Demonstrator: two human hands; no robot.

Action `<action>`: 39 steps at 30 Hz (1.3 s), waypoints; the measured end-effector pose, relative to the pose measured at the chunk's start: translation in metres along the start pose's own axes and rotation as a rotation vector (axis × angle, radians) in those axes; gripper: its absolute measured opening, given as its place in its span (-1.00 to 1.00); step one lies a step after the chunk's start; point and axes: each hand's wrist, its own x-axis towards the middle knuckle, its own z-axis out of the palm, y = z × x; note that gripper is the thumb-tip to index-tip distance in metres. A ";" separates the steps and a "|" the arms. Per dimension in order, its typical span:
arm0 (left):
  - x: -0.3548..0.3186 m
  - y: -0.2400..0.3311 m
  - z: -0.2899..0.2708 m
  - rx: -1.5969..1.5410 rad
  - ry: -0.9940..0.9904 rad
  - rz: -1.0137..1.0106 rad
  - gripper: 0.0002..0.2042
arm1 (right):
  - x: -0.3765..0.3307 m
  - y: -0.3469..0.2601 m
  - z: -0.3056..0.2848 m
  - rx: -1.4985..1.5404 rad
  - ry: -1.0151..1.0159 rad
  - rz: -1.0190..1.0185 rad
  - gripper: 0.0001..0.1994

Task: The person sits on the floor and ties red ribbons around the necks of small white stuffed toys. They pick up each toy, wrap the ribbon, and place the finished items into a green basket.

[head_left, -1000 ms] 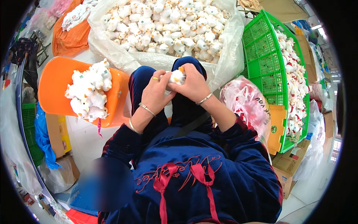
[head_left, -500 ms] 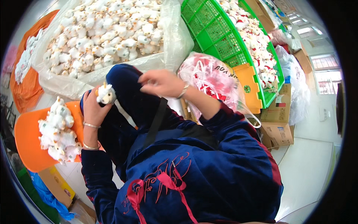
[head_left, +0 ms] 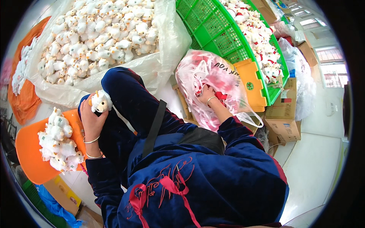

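Observation:
My left hand (head_left: 91, 121) is closed around a small white plush toy (head_left: 101, 101) with a yellowish horn and ears, its face turned up, over my left knee. On the right, my right hand (head_left: 207, 95) reaches into the mouth of a clear plastic bag (head_left: 228, 81) filled with red and white pieces. Its fingertips are hidden among the plastic and the red pieces, so their grip does not show. Beside my left forearm, a pile of similar white plush toys (head_left: 59, 138) lies on an orange stool (head_left: 28, 142).
A large clear-lined container (head_left: 163, 57) full of white plush toys stands ahead. Behind the plastic bag, a green crate (head_left: 213, 32) holds plush toys with red scarves. Cardboard boxes (head_left: 281, 129) are stacked at right. An orange sack (head_left: 24, 102) lies far left.
My right hand has moved from above my knee, rightward into the plastic bag. The plush toy in my left hand has tipped slightly and shifted a little left. The view has shifted slightly.

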 end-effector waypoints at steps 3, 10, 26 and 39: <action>-0.004 0.000 -0.004 0.032 0.008 -0.017 -0.42 | -0.009 0.009 0.028 0.014 0.027 -0.008 0.00; -0.006 -0.008 0.004 0.048 0.043 -0.051 -0.40 | -0.014 0.013 0.066 -0.113 0.095 -0.008 -0.17; -0.005 -0.018 0.009 -0.049 0.033 -0.134 -0.41 | -0.144 0.146 -0.002 0.851 -1.337 0.166 -0.59; -0.003 -0.015 0.007 -0.051 0.035 -0.111 -0.40 | -0.071 0.179 0.141 1.776 -0.344 0.289 -0.64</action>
